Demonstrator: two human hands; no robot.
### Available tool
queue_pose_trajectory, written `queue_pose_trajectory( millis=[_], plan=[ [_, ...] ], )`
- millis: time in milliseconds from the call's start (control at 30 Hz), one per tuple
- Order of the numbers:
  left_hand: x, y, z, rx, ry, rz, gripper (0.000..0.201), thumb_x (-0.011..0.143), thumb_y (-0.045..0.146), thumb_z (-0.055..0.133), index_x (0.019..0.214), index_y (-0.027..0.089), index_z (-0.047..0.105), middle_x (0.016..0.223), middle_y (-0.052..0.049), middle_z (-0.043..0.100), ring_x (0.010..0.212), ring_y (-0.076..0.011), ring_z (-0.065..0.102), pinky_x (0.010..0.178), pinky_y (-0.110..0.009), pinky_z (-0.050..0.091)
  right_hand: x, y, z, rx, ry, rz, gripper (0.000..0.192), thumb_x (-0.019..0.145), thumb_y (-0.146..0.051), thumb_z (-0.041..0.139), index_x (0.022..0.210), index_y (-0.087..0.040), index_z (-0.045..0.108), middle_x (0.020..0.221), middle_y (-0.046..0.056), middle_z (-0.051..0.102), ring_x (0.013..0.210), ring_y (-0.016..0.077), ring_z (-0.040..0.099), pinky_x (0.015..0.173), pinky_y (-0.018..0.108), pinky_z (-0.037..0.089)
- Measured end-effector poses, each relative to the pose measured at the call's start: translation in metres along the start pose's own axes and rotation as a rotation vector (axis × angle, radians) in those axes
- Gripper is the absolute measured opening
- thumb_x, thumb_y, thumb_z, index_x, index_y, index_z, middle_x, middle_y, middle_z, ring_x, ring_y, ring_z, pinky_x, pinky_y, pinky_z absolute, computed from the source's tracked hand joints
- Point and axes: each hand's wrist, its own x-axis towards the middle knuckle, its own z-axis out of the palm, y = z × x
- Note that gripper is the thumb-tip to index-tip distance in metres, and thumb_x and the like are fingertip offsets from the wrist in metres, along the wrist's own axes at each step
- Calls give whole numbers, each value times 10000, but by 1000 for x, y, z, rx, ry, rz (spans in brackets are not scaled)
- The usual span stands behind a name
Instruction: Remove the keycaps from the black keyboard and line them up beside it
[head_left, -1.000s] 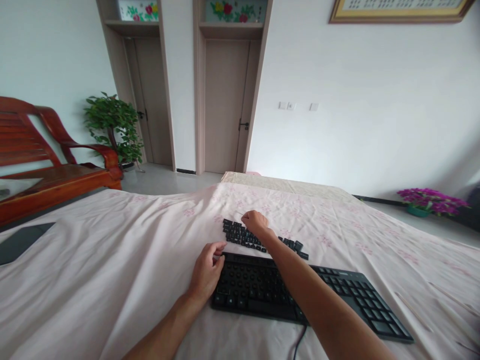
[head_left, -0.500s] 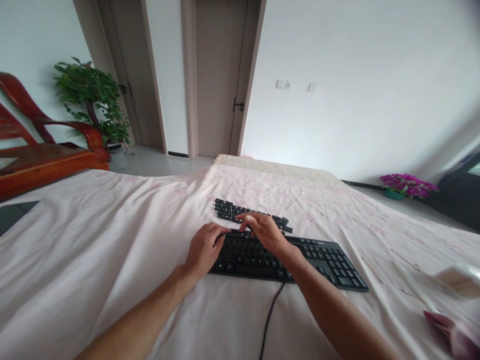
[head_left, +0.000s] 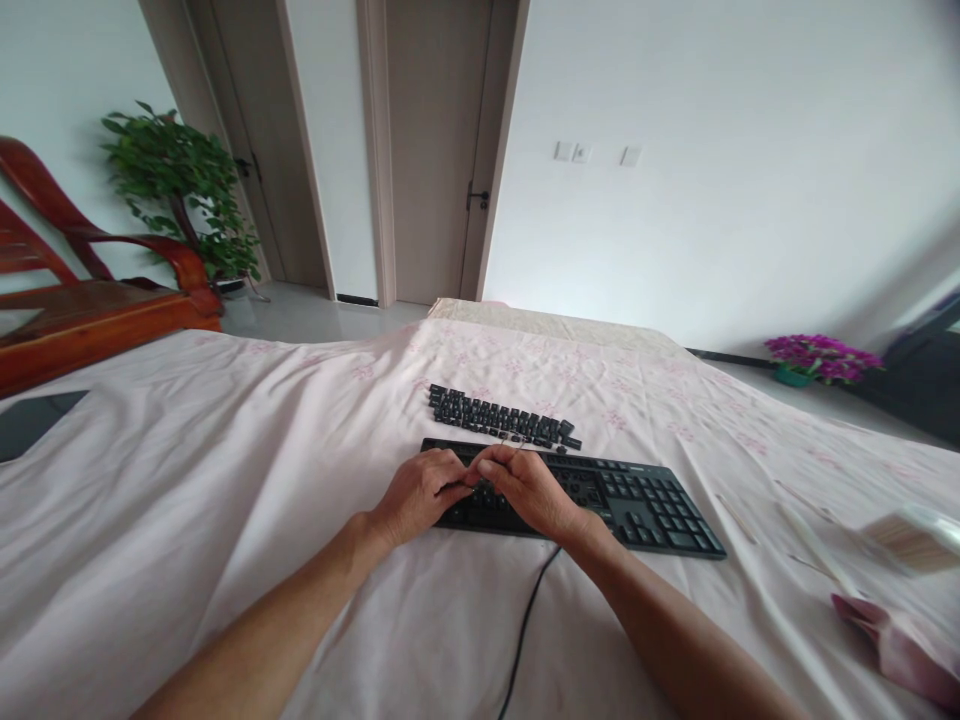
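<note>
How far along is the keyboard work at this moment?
Done: many black keycaps lie in rows on the cloth behind the keyboard. In hand: the left hand and right hand meet over its left half, fingertips pinched together; what they pinch is too small to tell. Left: the right-hand block of keys looks full; the part under the hands is hidden.

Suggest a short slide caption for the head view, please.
Both hands, left and right, meet over a keyboard beside loose keycaps.
</note>
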Motion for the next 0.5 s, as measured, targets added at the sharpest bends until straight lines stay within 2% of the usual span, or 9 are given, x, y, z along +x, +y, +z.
queue_pose_trajectory(
  millis=[233, 367, 500],
  plan=[
    [-1, -3, 2, -8, -36, -11, 135, 837, 338, 611, 789, 226, 669, 794, -11, 639, 785, -180, 541, 728, -299, 396, -2, -8, 4, -83, -13, -40, 275, 929, -316, 460, 853, -175, 683, 831, 21, 699, 786, 149, 625, 754, 239, 455],
    [0, -3, 4, -19, -52, -10, 137, 823, 313, 627, 723, 224, 654, 752, 2, 616, 749, -167, 520, 683, -274, 370, -3, -7, 5, -146, -32, -73, 274, 936, -298, 448, 835, -187, 678, 832, 8, 698, 778, 142, 628, 746, 226, 445],
    [1, -5, 6, -31, -56, -66, 109, 779, 254, 667, 689, 211, 623, 703, 21, 592, 727, -159, 513, 650, -249, 356, -4, -3, 9, -178, -43, -85, 271, 942, -308, 443, 848, -198, 672, 836, -2, 697, 783, 138, 632, 755, 224, 440]
  ],
)
